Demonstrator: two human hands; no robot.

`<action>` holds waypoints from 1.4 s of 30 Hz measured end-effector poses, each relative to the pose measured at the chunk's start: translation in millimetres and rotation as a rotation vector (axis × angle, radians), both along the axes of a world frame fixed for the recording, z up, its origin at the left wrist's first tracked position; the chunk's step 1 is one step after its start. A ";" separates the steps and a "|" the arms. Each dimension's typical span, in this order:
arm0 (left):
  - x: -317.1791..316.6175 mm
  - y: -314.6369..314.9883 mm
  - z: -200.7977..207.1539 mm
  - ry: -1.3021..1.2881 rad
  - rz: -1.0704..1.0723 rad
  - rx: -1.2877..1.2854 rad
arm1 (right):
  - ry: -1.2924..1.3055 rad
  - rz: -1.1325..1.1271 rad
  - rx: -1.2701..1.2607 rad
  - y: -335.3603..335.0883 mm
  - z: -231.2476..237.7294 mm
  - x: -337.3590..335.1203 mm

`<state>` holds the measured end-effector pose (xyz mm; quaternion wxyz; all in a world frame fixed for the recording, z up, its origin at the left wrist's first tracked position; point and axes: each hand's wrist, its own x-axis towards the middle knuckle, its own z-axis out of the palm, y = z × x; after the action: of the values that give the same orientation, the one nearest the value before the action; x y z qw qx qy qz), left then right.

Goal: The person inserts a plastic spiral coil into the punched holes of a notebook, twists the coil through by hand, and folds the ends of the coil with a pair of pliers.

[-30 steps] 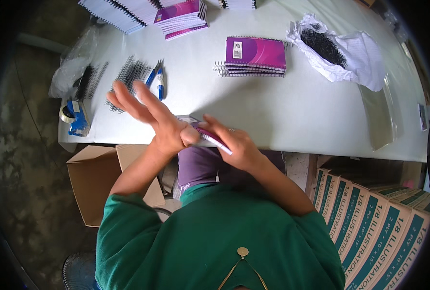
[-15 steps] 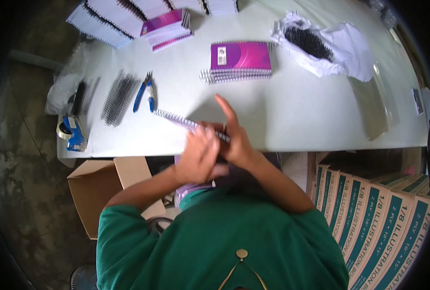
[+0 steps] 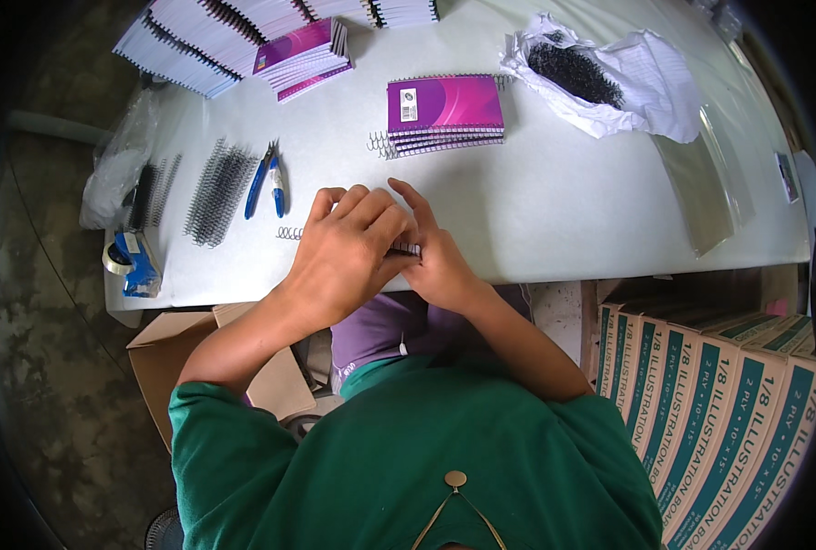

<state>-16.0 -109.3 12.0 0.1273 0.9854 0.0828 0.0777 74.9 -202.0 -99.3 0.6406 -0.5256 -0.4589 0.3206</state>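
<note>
Close to the table's front edge, a spiral notebook (image 3: 407,248) is between my two hands, mostly hidden by them; a bit of its spine edge shows. The free end of its wire coil (image 3: 289,233) sticks out to the left. My left hand (image 3: 348,247) arches over the spine with fingers bent, its thumb and fingertips closed on the coil edge. My right hand (image 3: 440,268) grips the notebook's right end, its index finger raised. Beyond them lies a stack of purple spiral notebooks (image 3: 449,105) with coil ends jutting out at its sides.
Blue-handled pliers (image 3: 263,183) lie left of my hands, beside a row of loose wire coils (image 3: 217,194). Farther left is a blue tape dispenser (image 3: 139,266). More notebooks (image 3: 303,55) stand at the back left. White paper (image 3: 660,82) holds black coils at the right. Cartons (image 3: 701,394) fill the lower right.
My left hand has shifted left and up over the notebook's spine, covering most of the coil. My right hand still holds the right end. The view has shifted slightly.
</note>
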 end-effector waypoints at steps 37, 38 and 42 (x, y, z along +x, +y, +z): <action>110.0 52.5 -97.0 -0.789 0.545 -0.164 | -0.175 -1.123 0.104 70.7 -10.8 133.1; 109.1 58.3 -98.6 -0.738 0.585 -0.271 | -0.216 -1.159 0.150 72.2 -8.7 131.9; 104.7 61.5 -99.8 -0.752 0.719 -0.435 | -0.153 -1.138 0.043 69.0 -8.5 131.3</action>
<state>88.7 -47.8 -87.8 0.3137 0.7508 0.3763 0.4430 206.2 -133.0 -107.8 0.6877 -0.6984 -0.1553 -0.1230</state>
